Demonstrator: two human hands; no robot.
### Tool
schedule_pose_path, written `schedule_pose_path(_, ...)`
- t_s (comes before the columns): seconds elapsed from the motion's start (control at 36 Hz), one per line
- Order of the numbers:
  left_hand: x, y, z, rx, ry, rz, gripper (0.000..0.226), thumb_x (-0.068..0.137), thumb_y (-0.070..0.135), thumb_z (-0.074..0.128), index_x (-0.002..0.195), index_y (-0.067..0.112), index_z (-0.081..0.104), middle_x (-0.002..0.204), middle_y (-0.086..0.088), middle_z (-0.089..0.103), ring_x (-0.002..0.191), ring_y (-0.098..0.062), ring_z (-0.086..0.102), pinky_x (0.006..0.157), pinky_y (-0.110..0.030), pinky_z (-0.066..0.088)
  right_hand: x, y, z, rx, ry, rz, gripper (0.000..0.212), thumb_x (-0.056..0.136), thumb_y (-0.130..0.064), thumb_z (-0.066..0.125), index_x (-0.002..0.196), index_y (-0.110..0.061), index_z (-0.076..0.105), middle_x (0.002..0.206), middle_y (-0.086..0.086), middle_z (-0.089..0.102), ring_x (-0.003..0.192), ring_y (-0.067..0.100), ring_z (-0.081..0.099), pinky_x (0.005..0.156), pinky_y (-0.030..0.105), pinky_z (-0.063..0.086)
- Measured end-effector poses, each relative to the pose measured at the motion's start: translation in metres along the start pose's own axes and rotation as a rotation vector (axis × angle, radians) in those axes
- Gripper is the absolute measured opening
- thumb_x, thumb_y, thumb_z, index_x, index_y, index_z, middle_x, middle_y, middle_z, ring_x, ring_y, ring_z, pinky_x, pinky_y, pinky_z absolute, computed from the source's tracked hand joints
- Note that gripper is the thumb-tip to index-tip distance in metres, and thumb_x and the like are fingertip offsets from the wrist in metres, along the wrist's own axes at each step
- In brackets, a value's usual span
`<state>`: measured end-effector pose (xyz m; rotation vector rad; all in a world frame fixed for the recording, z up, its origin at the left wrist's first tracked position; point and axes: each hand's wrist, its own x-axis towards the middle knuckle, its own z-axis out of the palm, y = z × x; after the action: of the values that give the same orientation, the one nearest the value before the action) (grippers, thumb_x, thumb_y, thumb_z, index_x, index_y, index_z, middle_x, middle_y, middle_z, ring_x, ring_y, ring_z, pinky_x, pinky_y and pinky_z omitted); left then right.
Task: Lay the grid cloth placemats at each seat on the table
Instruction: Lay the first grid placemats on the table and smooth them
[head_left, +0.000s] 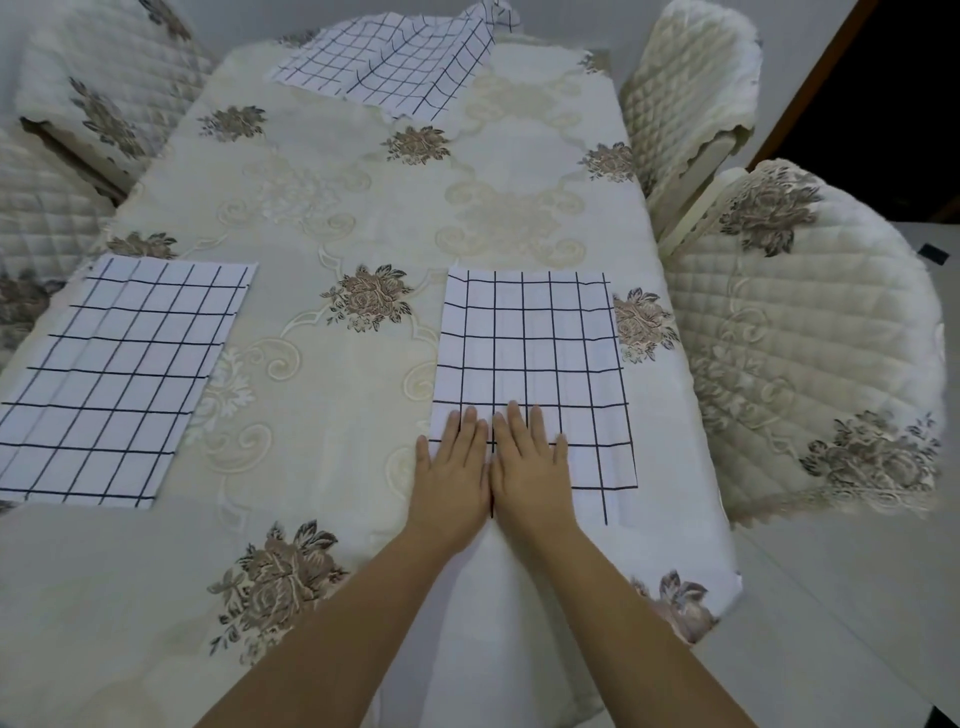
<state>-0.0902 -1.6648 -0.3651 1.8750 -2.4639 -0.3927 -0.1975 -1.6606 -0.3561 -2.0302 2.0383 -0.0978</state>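
Three white placemats with a black grid lie on the table (363, 218), which wears a cream floral cloth. The right placemat (535, 343) lies flat in front of the near right chair. My left hand (452, 478) and my right hand (530, 467) rest flat side by side on its near edge, fingers extended, holding nothing. The left placemat (119, 374) lies flat by the left edge. A third grid cloth (395, 62) lies rumpled at the far end, with one corner raised.
Quilted cream chairs with floral covers stand around the table: two on the right (810, 343) (691, 88) and two on the left (104, 83) (36, 218). The table's near right corner (727, 587) drops to a pale floor.
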Motion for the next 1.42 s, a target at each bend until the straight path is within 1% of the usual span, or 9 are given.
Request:
schedule_pose_path(0.14,-0.004,-0.013,0.001,0.050,-0.023,0.001,0.053,0.085,0.034,0.033,0.128,0.015,0.056,0.137,-0.005,0.053,0.124,-0.024,0.053,0.090,-0.054,0.046,-0.009,0.018,0.010,0.101,0.005,-0.015,0.057,0.092,-0.037,0.019,0.144,-0.019,0.034,0.153,-0.002,0.028,0.143,0.023,0.021,0.112,0.052,0.017)
schedule_pose_path(0.36,-0.011,-0.027,0.001,0.043,0.016,-0.001,0.052,0.087,0.033,0.033,0.133,0.017,0.049,0.141,-0.005,0.048,0.128,-0.026,0.048,0.090,-0.057,0.044,-0.022,0.058,0.004,0.073,0.006,0.080,0.067,0.085,-0.047,-0.005,0.148,-0.027,0.000,0.150,-0.014,-0.013,0.144,0.013,-0.011,0.116,0.045,-0.004)
schedule_pose_path(0.53,-0.013,-0.040,0.006,0.025,0.005,0.035,0.054,0.094,0.047,0.024,0.139,0.021,0.037,0.146,-0.004,0.042,0.135,-0.019,0.025,0.096,-0.057,0.038,-0.032,0.098,-0.007,0.078,0.029,0.172,0.073,0.080,-0.050,-0.009,0.149,-0.028,0.003,0.149,-0.016,-0.014,0.146,0.014,-0.007,0.117,0.044,-0.001)
schedule_pose_path(0.67,-0.017,-0.051,0.006,0.017,-0.019,0.078,0.080,0.086,0.071,0.006,0.146,0.020,0.022,0.154,-0.001,0.017,0.140,-0.016,0.009,0.106,-0.057,0.024,-0.037,0.123,-0.013,0.085,0.048,0.225,0.075,0.078,-0.051,-0.011,0.148,-0.027,0.002,0.148,-0.018,-0.012,0.146,0.012,-0.005,0.117,0.044,0.000)
schedule_pose_path(0.86,-0.024,-0.056,-0.001,0.063,-0.034,0.063,0.086,0.081,0.079,0.010,0.144,0.022,0.026,0.151,-0.007,0.031,0.138,-0.020,0.018,0.099,-0.057,0.034,-0.045,0.141,-0.014,0.076,0.023,0.206,0.067,0.078,-0.054,-0.012,0.140,-0.030,-0.010,0.149,-0.018,-0.014,0.139,0.002,-0.012,0.118,0.041,-0.001)
schedule_pose_path(0.97,-0.025,-0.057,0.001,0.034,-0.027,0.067,0.091,0.079,0.081,0.010,0.146,0.021,0.020,0.154,-0.005,0.021,0.140,-0.018,0.011,0.105,-0.055,0.024,-0.050,0.144,-0.013,0.075,0.028,0.203,0.068,0.079,-0.055,-0.010,0.141,-0.028,-0.007,0.150,-0.017,-0.012,0.138,0.002,-0.012,0.117,0.042,0.000)
schedule_pose_path(1.08,-0.026,-0.057,0.004,-0.023,0.002,0.055,0.110,0.068,0.088,-0.001,0.148,0.013,0.007,0.155,0.005,-0.003,0.140,-0.007,-0.010,0.113,-0.047,0.001,-0.053,0.145,-0.013,0.081,0.030,0.196,0.074,0.080,-0.055,-0.008,0.147,-0.025,0.002,0.151,-0.016,-0.009,0.139,0.003,-0.011,0.117,0.043,0.000)
schedule_pose_path(1.28,-0.026,-0.057,0.005,-0.063,0.019,0.044,0.109,0.069,0.087,0.003,0.147,0.011,0.010,0.156,0.005,0.002,0.141,-0.002,-0.014,0.114,-0.047,0.000,-0.056,0.137,-0.018,0.158,0.069,0.215,0.079,0.080,-0.057,-0.006,0.149,-0.023,0.014,0.155,-0.013,0.002,0.139,0.002,-0.008,0.117,0.044,-0.002)
schedule_pose_path(1.42,-0.026,-0.057,0.005,-0.075,0.011,0.041,0.106,0.071,0.086,0.002,0.148,0.013,0.011,0.156,0.004,0.001,0.141,-0.006,-0.009,0.113,-0.046,0.001,-0.055,0.127,-0.021,0.226,0.050,0.232,0.079,0.081,-0.061,0.001,0.149,-0.023,0.008,0.151,-0.015,-0.007,0.143,0.007,-0.008,0.116,0.043,-0.007)
